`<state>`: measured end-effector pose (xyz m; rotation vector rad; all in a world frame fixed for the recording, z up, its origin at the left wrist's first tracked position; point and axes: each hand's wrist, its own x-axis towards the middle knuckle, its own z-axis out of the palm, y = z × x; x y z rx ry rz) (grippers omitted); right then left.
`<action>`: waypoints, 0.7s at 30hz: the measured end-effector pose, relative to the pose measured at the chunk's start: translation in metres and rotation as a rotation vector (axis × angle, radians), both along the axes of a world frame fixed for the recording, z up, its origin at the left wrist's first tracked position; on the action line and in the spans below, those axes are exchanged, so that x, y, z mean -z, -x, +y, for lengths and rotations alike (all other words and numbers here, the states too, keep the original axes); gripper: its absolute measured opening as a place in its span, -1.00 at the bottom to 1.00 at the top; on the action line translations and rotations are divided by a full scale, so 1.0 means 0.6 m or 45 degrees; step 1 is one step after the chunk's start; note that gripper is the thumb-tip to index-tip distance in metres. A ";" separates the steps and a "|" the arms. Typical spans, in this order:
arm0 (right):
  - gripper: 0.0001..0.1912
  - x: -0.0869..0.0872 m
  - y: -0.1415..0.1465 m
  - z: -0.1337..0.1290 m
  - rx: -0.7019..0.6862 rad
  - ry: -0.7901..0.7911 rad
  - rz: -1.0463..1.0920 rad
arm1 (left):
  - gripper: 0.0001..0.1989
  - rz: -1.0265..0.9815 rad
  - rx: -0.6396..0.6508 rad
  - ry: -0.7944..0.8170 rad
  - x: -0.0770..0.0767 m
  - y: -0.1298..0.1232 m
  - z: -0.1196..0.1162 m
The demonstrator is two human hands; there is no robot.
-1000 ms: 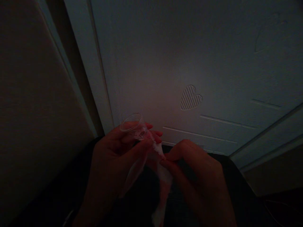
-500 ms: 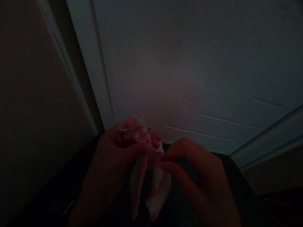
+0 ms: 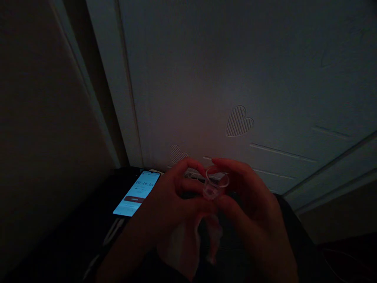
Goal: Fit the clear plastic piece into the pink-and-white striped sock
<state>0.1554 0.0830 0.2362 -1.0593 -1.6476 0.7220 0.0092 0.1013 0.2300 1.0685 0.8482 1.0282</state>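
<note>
A small clear plastic cup (image 3: 216, 182) with a round rim sits between my two hands in the dim light. My left hand (image 3: 184, 192) pinches its left side between thumb and fingers. From the right, my right hand (image 3: 247, 200) holds the cup with thumb low and fingers near the rim. A soft pinkish-white strip, like tissue or cloth (image 3: 184, 243), hangs below the hands in two tails. Its upper end is hidden at my left thumb, and whether it reaches into the cup I cannot tell.
A lit phone (image 3: 137, 194) showing a running timer lies on the dark surface to the left. Behind the hands stands a pale panel (image 3: 191, 78) with carved hearts. A pale cord-like strip (image 3: 113, 232) lies below the phone.
My left hand has moved right, carrying the cup with it and uncovering the phone. My right hand has gone from pinching the soft strip to holding the cup's right side.
</note>
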 end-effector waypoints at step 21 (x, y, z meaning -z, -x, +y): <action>-0.91 -0.007 0.008 0.016 0.197 -0.150 -0.226 | -0.85 0.274 -0.072 -0.222 -0.003 -0.007 -0.002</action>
